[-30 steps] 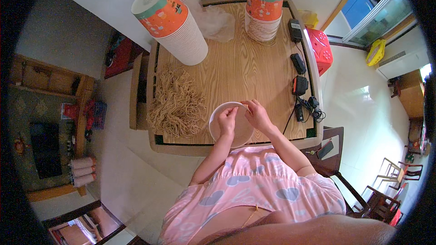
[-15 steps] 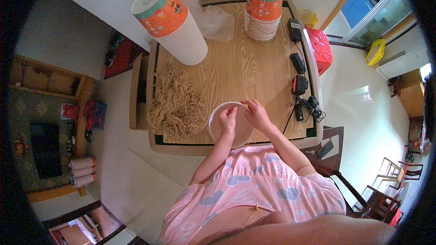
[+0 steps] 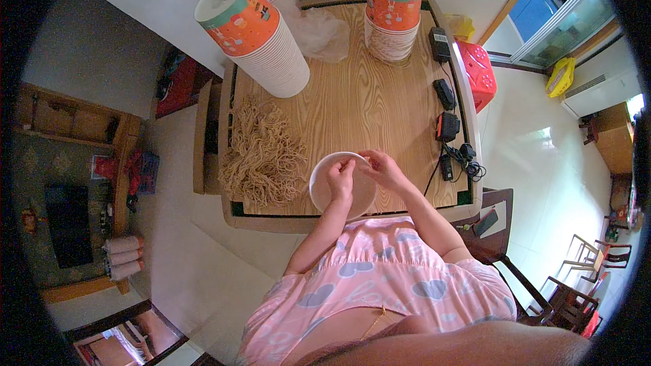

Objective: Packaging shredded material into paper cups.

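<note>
A round white paper tub (image 3: 320, 196) lies at the table's near edge with its open mouth facing up at me. Inside the mouth, my left hand (image 3: 340, 180) is closed in a pinch near the far rim; whatever the fingertips hold is too small to make out. My right hand (image 3: 384, 171) grips the tub's far right rim between thumb and fingers, close to the left fingertips. Left of the tub lies a loose heap of tan twine strands (image 3: 264, 156). Behind the heap leans a tall stack of paper tubs (image 3: 271, 54), its top one orange and green.
A shorter tub stack (image 3: 392, 20) stands at the back right, with a clear plastic bag (image 3: 325, 35) beside it. Black adapters (image 3: 447, 127) and cables line the table's right edge. A red stool (image 3: 477, 74) stands past that edge, and a dark chair (image 3: 502, 220) at the near right.
The tub has shifted very slightly left, and my right hand has moved a little with it along the rim. My left hand stays pinched inside.
</note>
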`<state>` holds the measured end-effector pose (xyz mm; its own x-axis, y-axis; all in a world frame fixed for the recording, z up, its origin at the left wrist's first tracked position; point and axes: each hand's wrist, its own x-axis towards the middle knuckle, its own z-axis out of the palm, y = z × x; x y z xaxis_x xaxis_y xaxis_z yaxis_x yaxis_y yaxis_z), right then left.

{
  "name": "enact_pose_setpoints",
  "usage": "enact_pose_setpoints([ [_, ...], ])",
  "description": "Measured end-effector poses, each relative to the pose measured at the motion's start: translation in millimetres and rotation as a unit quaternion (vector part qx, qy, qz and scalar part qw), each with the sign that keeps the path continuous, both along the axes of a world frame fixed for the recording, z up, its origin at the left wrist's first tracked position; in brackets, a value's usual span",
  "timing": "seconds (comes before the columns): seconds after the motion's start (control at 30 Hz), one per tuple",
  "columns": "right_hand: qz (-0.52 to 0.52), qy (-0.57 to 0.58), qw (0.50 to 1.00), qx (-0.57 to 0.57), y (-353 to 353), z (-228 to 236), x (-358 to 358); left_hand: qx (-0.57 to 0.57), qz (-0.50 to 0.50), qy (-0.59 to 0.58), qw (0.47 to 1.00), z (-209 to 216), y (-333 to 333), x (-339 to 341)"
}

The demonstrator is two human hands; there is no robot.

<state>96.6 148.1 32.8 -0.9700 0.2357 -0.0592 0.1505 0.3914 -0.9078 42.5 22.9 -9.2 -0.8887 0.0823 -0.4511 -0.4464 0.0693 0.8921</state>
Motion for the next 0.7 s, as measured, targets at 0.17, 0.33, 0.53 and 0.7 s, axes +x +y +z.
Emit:
enact_pose_setpoints([
  [0.17, -0.016, -0.132, 0.935, -0.328, 12.4, -21.8, -9.9, 0.009, -0.01, 0.015, 1.0, -1.5, 0.3, 0.9],
  [0.33, -0.033, -0.134, 0.905, -0.402, 9.5, -38.6, -20.0, 0.024, 0.011, -0.018, 0.999, 8.1, 2.0, 1.8],
  [0.53, -0.032, -0.13, 0.89, -0.436, 12.5, -46.1, -22.3, 0.038, 0.01, -0.023, 0.999, 1.5, -0.5, 1.7],
  [0.7, -0.005, -0.114, 0.908, -0.404, 12.3, -47.6, -23.2, 0.045, -0.017, -0.006, 0.999, 1.6, -0.6, 2.1],
])
